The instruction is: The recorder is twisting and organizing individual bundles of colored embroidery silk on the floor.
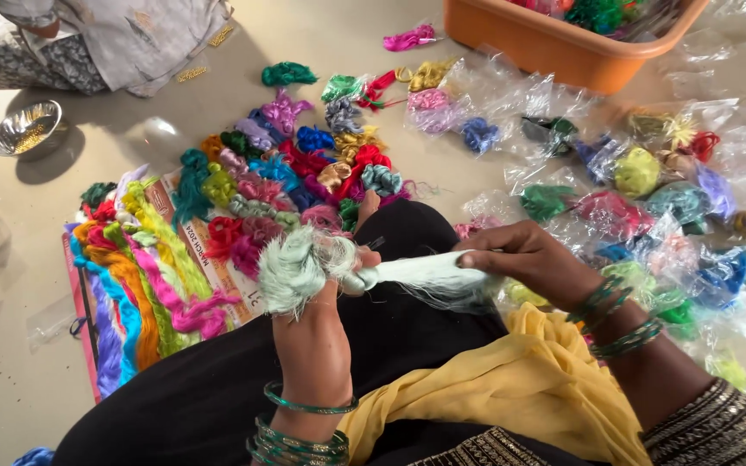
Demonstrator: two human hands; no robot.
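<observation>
Head view looks down on a person seated on the floor, a black garment and a yellow cloth (511,380) across the lap. Left hand (325,285) is closed around a pale mint-green thread bundle (364,272), whose frayed, fluffy end spreads out just left of the fist. Right hand (520,255) pinches the same bundle at its other end, fingers curled over the smooth strands, so the bundle stretches between both hands above the lap. Beyond the knees lies a heap of coloured thread skeins (304,164), with longer strands (140,276) laid out to the left. Clear plastic bags (649,198) holding skeins lie to the right, near an orange tub (554,47). A steel bowl (26,128) sits far left, beside another seated person (105,39).
</observation>
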